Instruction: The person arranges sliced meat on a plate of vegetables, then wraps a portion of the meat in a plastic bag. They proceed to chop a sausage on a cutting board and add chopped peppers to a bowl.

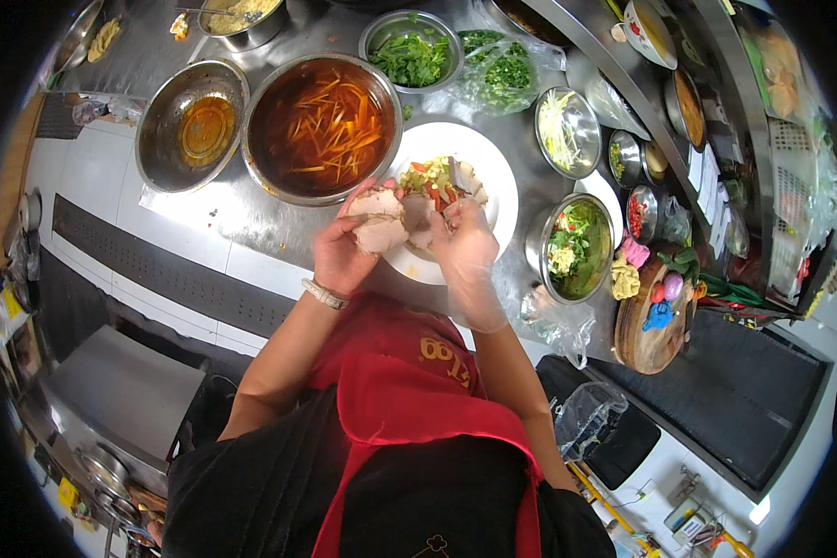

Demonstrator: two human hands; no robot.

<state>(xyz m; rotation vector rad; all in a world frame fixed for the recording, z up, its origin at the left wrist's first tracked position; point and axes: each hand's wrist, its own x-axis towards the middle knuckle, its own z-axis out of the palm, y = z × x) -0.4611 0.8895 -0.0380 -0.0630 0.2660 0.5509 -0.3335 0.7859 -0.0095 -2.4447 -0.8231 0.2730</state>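
Note:
My left hand [345,254], with a pale wristband at the wrist, holds slices of pale cooked meat [380,234] beside the plate. My right hand [466,240], in a clear plastic glove, is over the right part of the white round plate [499,174]; its fingers are curled at a meat slice [420,213], and whether they grip it cannot be told. On the plate lie chopped yellow, green and red vegetables [429,173], with more meat slices [467,181] along the far right side of the heap. Part of the food is hidden by my hands.
Left of the plate stand a steel bowl of red liquid with shreds [335,132] and a bowl with oily residue [206,129]. Beyond are a bowl of green herbs [410,59] and bagged chopped greens [499,73]. At right are several bowls, including one with green liquid [575,247], and a round wooden board [649,335].

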